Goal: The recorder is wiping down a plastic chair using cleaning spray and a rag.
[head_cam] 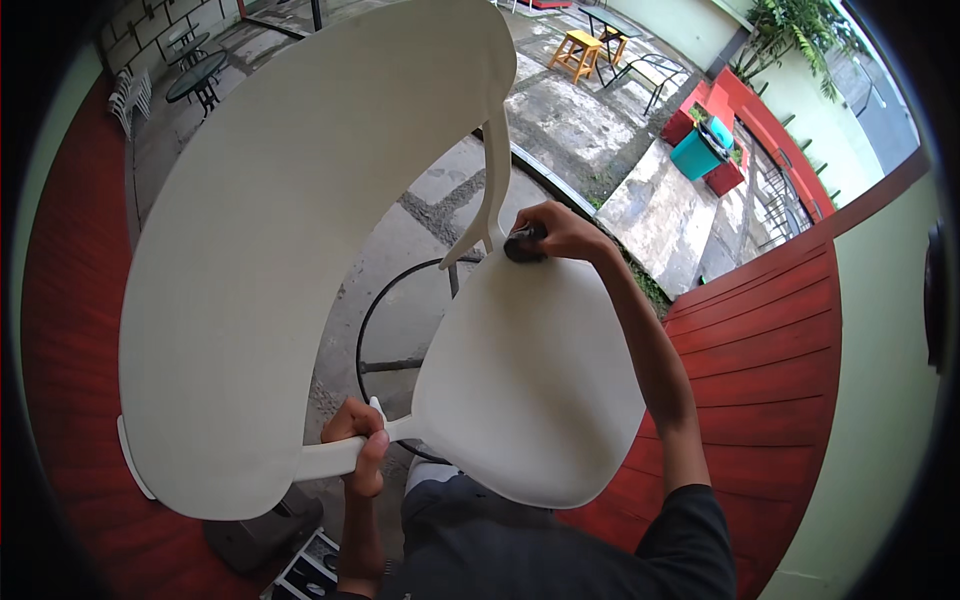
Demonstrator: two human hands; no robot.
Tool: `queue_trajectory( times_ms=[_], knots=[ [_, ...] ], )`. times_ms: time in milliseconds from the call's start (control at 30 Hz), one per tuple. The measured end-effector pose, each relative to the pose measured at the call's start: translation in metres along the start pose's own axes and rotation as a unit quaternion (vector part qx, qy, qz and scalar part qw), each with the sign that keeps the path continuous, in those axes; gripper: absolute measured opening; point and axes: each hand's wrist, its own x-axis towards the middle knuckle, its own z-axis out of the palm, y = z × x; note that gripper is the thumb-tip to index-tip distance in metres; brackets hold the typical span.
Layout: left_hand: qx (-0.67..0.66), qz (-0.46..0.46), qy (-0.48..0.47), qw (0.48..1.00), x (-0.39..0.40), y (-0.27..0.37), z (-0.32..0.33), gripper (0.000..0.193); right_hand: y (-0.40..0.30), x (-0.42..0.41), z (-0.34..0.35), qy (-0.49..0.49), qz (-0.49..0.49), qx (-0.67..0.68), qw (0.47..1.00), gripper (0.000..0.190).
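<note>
A cream plastic chair is held up before me, its large rounded backrest (pixel 262 247) filling the left and its seat (pixel 532 375) at the centre. My left hand (pixel 360 442) is closed around the post that joins backrest and seat on the near side. At the seat's far edge, beside the other post (pixel 496 172), my right hand (pixel 551 232) grips a small black object (pixel 525 244) pressed to the surface; its kind is hard to tell, perhaps a brush or sponge. The chair's legs are mostly hidden.
Below the chair shows a round black metal frame (pixel 360 330) on the concrete floor. Red boarding (pixel 757 375) curves along the right, with more red wall (pixel 75 337) at left. Farther off are a teal bin (pixel 697 155), a yellow wooden stool (pixel 577 51) and dark round tables (pixel 196 77).
</note>
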Motion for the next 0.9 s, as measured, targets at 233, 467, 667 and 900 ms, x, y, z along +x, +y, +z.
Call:
queue_trajectory(
  times_ms=[233,467,667,900],
  knots=[
    [-0.016,-0.032,0.046,0.998,0.001,0.008,0.006,0.019,0.010,-0.045,-0.016,-0.008,0.019,-0.028,0.999,0.022],
    [-0.060,-0.037,0.063,0.996,-0.001,0.006,0.002,0.020,0.073,-0.183,-0.037,0.046,0.141,0.155,0.977,0.022],
    [-0.084,-0.001,0.082,0.993,0.002,0.002,0.000,0.020,0.062,-0.288,0.031,0.275,0.182,0.209,0.921,0.011],
    [-0.078,-0.001,0.073,0.994,0.009,0.007,0.006,0.017,-0.019,-0.339,0.128,0.398,0.249,0.229,0.852,0.008]
  ],
)
